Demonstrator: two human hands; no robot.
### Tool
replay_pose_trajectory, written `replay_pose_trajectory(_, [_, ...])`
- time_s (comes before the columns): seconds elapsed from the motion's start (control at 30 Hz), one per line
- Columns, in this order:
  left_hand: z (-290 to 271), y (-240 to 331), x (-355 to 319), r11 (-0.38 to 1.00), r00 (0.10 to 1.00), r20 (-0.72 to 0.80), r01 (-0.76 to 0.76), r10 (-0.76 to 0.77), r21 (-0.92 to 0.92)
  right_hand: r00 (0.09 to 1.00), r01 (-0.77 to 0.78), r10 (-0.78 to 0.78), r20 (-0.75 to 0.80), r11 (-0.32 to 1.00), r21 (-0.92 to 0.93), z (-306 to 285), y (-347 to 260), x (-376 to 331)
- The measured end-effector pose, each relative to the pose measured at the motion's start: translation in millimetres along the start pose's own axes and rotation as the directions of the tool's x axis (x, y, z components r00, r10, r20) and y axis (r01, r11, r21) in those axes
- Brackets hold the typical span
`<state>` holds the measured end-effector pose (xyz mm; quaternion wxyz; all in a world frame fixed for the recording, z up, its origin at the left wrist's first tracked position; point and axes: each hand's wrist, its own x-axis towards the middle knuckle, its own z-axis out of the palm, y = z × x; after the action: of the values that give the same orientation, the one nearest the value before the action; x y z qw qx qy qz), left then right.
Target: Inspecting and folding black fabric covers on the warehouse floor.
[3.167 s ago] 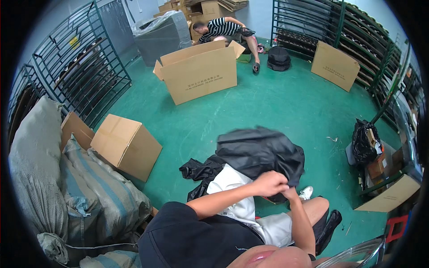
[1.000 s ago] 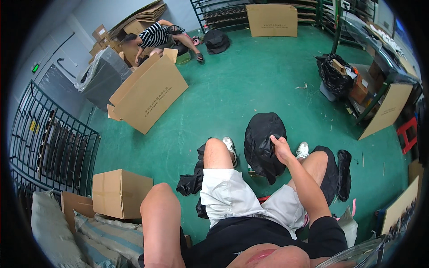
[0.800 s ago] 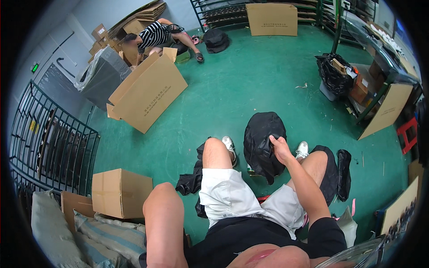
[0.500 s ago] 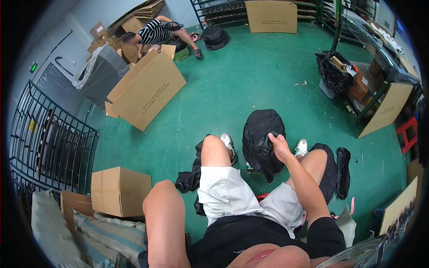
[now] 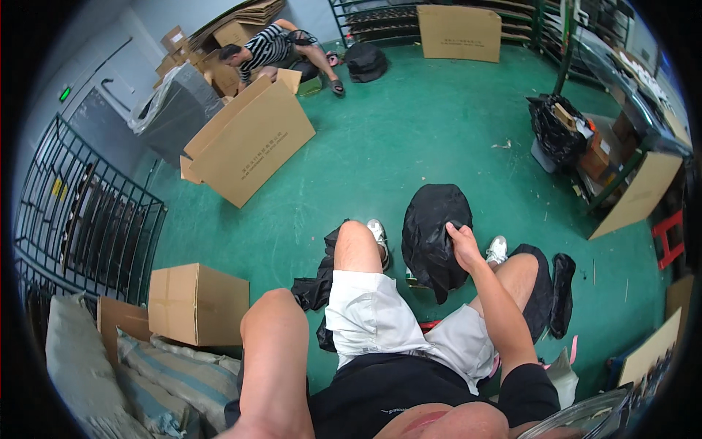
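Between my knees, my right hand (image 5: pixel 466 247) pinches the edge of a black fabric bag (image 5: pixel 437 238), a soft, wrinkled, rounded shape that hangs upright. My thumb lies over the cloth; the other fingers are partly hidden. My left arm (image 5: pixel 276 358) is bent, its elbow beside my left knee, and my left hand lies beyond the lower edge of the picture. A crumpled black cloth (image 5: pixel 313 291) lies by my left foot. More black fabric (image 5: pixel 537 289) and a narrow black pouch (image 5: pixel 562 293) lie beyond my right leg.
A closed carton (image 5: pixel 194 304) and grey sacks (image 5: pixel 179 380) stand at my left, near a green metal rack (image 5: pixel 95 212). Ahead is a large open carton (image 5: pixel 252 146), with another person (image 5: pixel 274 51) crouching behind it. A black rubbish bag (image 5: pixel 557 132) and red stool (image 5: pixel 668 238) are at right.
The view has shifted slightly. My right hand still grips the black fabric bag, which keeps nearly the same place and shape. The crouching person's posture looks much the same.
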<state>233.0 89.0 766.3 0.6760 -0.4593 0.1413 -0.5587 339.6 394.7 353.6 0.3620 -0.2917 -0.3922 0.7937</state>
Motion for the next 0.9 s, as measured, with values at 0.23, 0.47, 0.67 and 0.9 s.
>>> replay_pose_trajectory(0.23, [-20,1,-50,0.449,0.457,-0.025,0.862,-0.889,-0.237,0.998,0.028,-0.03,0.048,0.999,0.038,13,8,-2])
replay_pose_trajectory(0.47, [-8,-14,-69,-0.267,0.017,0.658,0.906,-0.753,-0.328,1.0,0.027,-0.027,0.001,0.998,-0.065,-36,5,0])
replay_pose_trajectory(0.67, [-22,1,-84,-0.245,-0.043,0.821,0.962,-0.569,-0.119,1.0,-0.005,0.005,0.026,1.0,0.027,-14,15,3])
replay_pose_trajectory(0.9, [5,15,-99,-0.184,0.286,0.72,0.847,-0.632,-0.498,1.0,-0.004,0.004,-0.017,1.0,0.025,16,-11,-13])
